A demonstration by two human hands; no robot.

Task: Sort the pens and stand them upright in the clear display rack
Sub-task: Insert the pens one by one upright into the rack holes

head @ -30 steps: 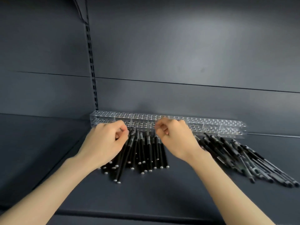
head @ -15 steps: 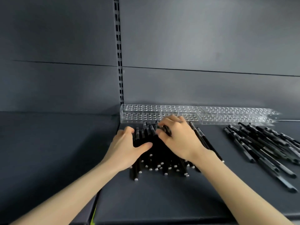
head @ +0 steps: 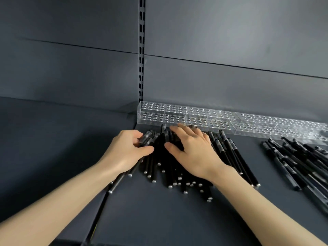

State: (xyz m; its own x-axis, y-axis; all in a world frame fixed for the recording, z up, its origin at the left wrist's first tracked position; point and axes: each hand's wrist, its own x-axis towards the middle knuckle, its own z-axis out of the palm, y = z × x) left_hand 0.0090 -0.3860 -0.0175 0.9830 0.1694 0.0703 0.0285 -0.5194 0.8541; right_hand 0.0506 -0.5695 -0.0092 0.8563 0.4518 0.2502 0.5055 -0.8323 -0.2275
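Head view, looking down on a dark grey shelf (head: pixel 159 219). The pens (head: pixel 159 167) are slim black sticks, each with a small silver tip at its near end, and several have a paler grip band near the far end. They lie flat in a loose fan just below the middle of the frame, their silver tips pointing toward 6 o'clock and their far ends nearly touching the front of the rack. A second pile (head: pixel 298 160) of the same black pens lies well apart at 4 o'clock, slanted so its near ends point toward 5 o'clock.

The display rack (head: pixel 195 114) is a long, low box of clear plastic with two tiers of round holes. It stands against the back panel (head: pixel 230 86) and runs from the centre out toward 3 o'clock, where it leaves the frame. Its left end sits at the foot of the slotted upright (head: pixel 141 50), which rises toward 12 o'clock. Every pen in view lies on the shelf in front of the rack.

Both hands are on the central fan. The left hand (head: pixel 127 151), at the fan's 9 o'clock edge, has its fingers curled round the far ends of a few pens, with the thumb laid against them. The right hand (head: pixel 193 151) lies flat on top of the fan at its 2 o'clock side, fingers straight and spread toward the rack and thumb stretched out toward the left hand. It presses on the pens without gripping any.
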